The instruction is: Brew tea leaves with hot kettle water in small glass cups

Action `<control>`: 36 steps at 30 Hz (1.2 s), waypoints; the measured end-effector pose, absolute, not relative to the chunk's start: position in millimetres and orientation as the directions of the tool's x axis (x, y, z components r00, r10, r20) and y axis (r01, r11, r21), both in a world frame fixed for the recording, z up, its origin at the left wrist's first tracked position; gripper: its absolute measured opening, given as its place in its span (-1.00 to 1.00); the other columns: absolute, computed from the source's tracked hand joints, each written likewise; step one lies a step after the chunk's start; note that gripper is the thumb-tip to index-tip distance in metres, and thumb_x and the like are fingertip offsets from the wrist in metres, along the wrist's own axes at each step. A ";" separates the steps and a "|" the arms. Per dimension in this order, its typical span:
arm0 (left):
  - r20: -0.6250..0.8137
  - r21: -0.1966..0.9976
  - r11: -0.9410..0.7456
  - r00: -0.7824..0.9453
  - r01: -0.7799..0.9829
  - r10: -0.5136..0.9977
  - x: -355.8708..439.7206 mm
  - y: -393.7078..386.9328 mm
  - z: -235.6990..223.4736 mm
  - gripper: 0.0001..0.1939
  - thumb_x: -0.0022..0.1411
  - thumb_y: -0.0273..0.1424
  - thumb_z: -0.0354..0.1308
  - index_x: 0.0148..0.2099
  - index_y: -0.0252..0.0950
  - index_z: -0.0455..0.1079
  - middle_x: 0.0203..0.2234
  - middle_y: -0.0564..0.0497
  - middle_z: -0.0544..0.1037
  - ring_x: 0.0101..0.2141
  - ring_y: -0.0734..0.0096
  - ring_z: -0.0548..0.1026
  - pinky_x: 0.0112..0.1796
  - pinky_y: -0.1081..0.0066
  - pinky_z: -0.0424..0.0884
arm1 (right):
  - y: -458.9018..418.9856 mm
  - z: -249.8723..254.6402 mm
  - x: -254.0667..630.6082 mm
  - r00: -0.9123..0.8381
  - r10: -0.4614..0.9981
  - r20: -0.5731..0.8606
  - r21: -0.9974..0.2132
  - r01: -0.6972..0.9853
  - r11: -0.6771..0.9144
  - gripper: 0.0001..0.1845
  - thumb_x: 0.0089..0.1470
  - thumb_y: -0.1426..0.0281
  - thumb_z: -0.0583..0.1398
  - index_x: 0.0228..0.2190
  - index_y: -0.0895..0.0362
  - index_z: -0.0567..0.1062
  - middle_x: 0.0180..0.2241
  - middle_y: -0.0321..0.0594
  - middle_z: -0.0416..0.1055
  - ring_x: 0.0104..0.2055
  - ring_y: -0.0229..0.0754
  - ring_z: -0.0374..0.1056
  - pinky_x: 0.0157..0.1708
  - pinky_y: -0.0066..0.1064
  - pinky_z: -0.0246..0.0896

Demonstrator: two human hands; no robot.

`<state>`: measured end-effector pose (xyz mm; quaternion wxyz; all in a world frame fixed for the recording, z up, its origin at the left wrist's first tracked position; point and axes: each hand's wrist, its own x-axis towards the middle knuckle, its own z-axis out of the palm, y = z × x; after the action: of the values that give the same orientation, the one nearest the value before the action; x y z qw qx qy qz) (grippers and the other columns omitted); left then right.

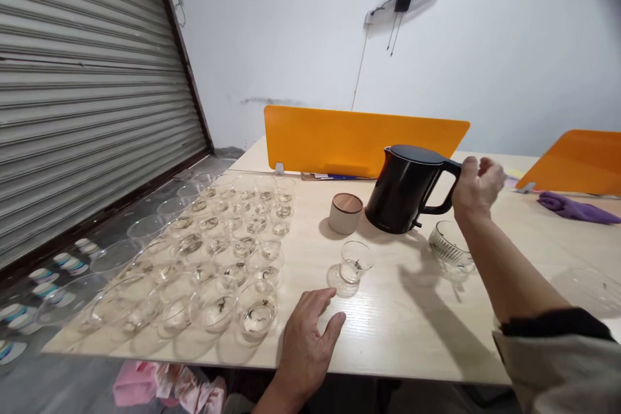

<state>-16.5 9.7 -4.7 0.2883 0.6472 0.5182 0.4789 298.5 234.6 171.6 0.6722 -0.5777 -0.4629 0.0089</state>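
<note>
A black electric kettle (400, 191) stands on the table with its lid closed. At the outer side of its handle is my right hand (478, 184), fingers half bent and apart; none show through the handle's loop. My left hand (308, 339) is open over the table's front edge, thumb and forefinger spread and nothing between them. Just beyond its fingertips stands a small clear glass cup (353, 265) with dark shreds, possibly tea leaves, inside. A ribbed glass bowl (449, 246) is partly covered by my right forearm. Left of the kettle sits a pale canister (345, 217) with a wooden lid.
Rows of clear cups (257, 310) with dark shreds crowd the table's left side, out to its edge. Orange dividers (339, 136) stand at the back. A purple cloth (577, 207) lies far right. White bottles (68, 263) stand on the floor at left, below a roller shutter (92, 77).
</note>
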 end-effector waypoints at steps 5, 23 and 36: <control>0.319 0.859 -0.295 0.013 0.418 0.948 -17.3 10.1 -2.8 -0.67 0.41 -0.28 0.15 0.17 -0.19 0.47 -0.01 -0.12 0.59 0.01 0.15 0.54 0.08 0.13 0.51 | 140.5 112.7 242.7 0.292 0.670 0.682 -0.691 0.558 0.460 -0.57 0.31 0.09 0.15 0.14 -0.08 0.42 0.18 -0.09 0.42 0.21 0.15 0.34 0.23 0.08 0.21; 0.347 0.863 -0.319 0.001 0.391 0.938 -17.2 13.3 -8.0 -0.67 0.40 -0.31 0.18 0.17 -0.19 0.44 0.01 -0.08 0.57 0.02 0.24 0.55 0.10 0.17 0.50 | 131.1 17.4 206.0 -0.386 0.910 0.152 -0.942 0.223 0.252 0.04 -0.10 0.11 0.49 0.34 -0.03 0.24 0.29 0.11 0.32 0.27 0.20 0.34 0.22 0.16 0.26; 0.378 0.847 -0.337 -0.021 0.410 0.925 -16.4 13.6 -8.3 -0.69 0.36 -0.34 0.20 0.13 -0.22 0.46 -0.01 -0.08 0.60 0.00 0.26 0.58 0.08 0.24 0.52 | 122.7 13.6 202.4 -0.372 0.905 0.204 -0.917 0.252 0.310 -0.23 -0.07 0.16 0.45 0.16 0.04 0.44 0.18 0.06 0.45 0.14 0.15 0.46 0.15 0.10 0.36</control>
<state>-16.4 13.6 -8.3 0.2594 0.6498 0.5139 0.4963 202.4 122.7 13.6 0.3855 -0.4066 -0.7117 0.4237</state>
